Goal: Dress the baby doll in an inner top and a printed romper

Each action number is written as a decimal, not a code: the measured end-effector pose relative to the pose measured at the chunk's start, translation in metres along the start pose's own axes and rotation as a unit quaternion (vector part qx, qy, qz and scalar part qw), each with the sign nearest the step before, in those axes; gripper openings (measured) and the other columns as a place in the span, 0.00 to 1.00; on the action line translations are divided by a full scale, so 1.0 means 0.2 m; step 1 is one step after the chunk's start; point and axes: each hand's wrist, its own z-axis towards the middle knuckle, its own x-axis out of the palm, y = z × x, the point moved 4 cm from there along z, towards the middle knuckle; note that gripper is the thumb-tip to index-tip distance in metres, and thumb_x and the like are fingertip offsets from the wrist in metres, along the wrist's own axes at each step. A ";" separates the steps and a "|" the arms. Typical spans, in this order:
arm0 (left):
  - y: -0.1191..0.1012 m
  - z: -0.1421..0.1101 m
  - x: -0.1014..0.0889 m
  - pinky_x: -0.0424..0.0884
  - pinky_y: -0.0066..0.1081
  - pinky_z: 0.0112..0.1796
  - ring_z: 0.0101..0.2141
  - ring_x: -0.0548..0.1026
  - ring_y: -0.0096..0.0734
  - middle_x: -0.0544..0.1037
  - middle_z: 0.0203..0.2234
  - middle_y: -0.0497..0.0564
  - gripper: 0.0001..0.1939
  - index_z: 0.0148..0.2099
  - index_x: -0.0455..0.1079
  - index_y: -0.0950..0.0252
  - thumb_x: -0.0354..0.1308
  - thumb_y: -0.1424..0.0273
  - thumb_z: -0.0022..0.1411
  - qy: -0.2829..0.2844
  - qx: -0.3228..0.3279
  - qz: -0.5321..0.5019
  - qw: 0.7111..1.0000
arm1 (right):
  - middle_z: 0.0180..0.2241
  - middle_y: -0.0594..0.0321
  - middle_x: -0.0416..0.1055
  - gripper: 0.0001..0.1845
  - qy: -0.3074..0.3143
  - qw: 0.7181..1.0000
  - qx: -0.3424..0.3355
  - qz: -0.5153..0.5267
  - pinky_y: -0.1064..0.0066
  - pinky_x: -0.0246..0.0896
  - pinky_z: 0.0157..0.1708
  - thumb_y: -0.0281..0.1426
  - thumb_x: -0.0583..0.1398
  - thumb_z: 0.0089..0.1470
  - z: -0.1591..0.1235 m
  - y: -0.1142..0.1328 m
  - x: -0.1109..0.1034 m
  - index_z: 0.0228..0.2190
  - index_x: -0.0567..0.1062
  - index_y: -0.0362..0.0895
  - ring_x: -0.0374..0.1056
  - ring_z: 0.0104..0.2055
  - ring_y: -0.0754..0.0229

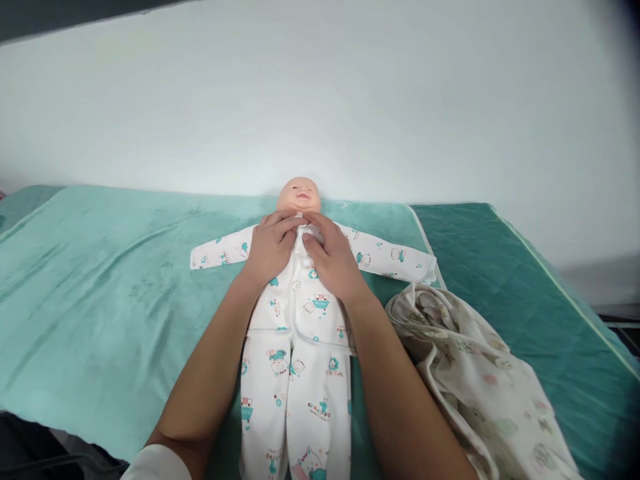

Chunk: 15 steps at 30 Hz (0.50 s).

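A baby doll (299, 193) lies on its back, its head toward the wall. It wears a white buttoned baby shirt (320, 303) and matching trousers (317, 393), both printed with small animals in teal and red. Both shirt sleeves stretch out sideways. My left hand (274, 241) rests on the upper chest at the collar, fingers lying flat and pointing inward. Opposite it, my right hand (331, 250) lies on the other side of the collar, thumb apart from the fingers. The fingertips of both hands nearly meet under the doll's chin. Part of the shirt front is hidden beneath them.
A light teal blanket (100, 300) covers the surface, over a darker green cover (480, 260) at the right. A crumpled, printed cream cloth (480, 360) lies beside my right forearm. Behind the doll's head rises a white wall (320, 93). Dark fabric (35, 447) shows at the lower left.
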 end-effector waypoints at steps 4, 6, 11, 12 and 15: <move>-0.03 -0.01 0.00 0.61 0.50 0.63 0.63 0.67 0.44 0.76 0.59 0.44 0.21 0.46 0.81 0.49 0.47 0.73 0.69 0.037 0.013 0.026 0.999 | 0.60 0.55 0.71 0.22 0.005 0.999 -0.012 -0.029 0.40 0.54 0.64 0.36 0.54 0.62 0.00 0.00 0.00 0.57 0.71 0.51 0.62 0.65 0.44; -0.04 -0.01 0.00 0.60 0.51 0.63 0.62 0.67 0.44 0.76 0.59 0.45 0.21 0.46 0.80 0.50 0.47 0.74 0.69 0.038 0.013 0.029 0.999 | 0.62 0.56 0.69 0.23 0.017 0.999 -0.031 -0.042 0.41 0.52 0.66 0.36 0.53 0.63 0.00 0.00 0.01 0.58 0.70 0.50 0.60 0.66 0.44; -0.02 -0.01 0.00 0.66 0.43 0.60 0.57 0.73 0.39 0.79 0.53 0.50 0.16 0.48 0.77 0.56 0.51 0.74 0.67 -0.041 0.015 -0.048 0.998 | 0.62 0.59 0.69 0.24 0.020 0.998 -0.041 -0.034 0.43 0.51 0.66 0.36 0.53 0.63 0.00 -0.01 0.01 0.59 0.69 0.53 0.59 0.66 0.46; -0.01 -0.01 0.00 0.68 0.42 0.59 0.56 0.74 0.38 0.79 0.52 0.51 0.15 0.48 0.77 0.57 0.52 0.74 0.66 -0.054 0.013 -0.063 0.996 | 0.62 0.59 0.69 0.24 0.015 0.999 -0.039 -0.033 0.43 0.52 0.66 0.37 0.54 0.63 0.00 -0.01 0.01 0.59 0.70 0.53 0.59 0.66 0.45; 0.00 -0.01 0.00 0.70 0.40 0.58 0.54 0.75 0.38 0.79 0.50 0.53 0.12 0.45 0.78 0.59 0.54 0.72 0.66 -0.062 0.010 -0.082 0.995 | 0.60 0.58 0.70 0.23 0.008 0.999 -0.038 -0.038 0.43 0.52 0.65 0.37 0.54 0.62 0.00 -0.01 0.01 0.57 0.71 0.52 0.59 0.64 0.45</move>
